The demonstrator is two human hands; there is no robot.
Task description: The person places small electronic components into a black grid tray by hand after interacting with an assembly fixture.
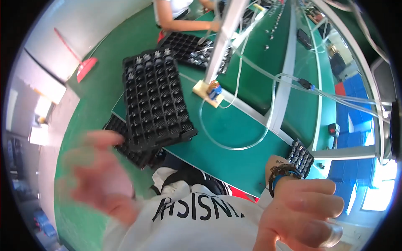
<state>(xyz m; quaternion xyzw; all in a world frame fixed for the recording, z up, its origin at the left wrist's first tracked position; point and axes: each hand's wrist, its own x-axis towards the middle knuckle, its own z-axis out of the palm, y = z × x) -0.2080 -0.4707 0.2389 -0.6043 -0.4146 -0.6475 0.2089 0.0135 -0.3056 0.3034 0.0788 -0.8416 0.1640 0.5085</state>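
My left hand (100, 173) is smeared by motion beside the lower left corner of a black compartment tray (157, 98). Its fingers look spread, and I see nothing in them. A few small metal pieces (153, 56) stand in the tray's far rows; most other pockets look bare. On the right, my right hand (303, 211) is raised with its fingers curled. A shiny spot shows at its lower fingertips, too unclear to name. Dark bracelets (284, 173) circle that wrist. Just beyond the wrist lies a smaller black tray (300, 157) holding silvery parts.
Another black tray (182, 48) lies farther back near a co-worker's arm (184, 25). A pale frame post (224, 46) rises from the green table (234, 163), with a small blue-and-brass fitting (214, 90) at its foot. Clear tubing (238, 147) loops across. A red dustpan (86, 69) stands on the floor.
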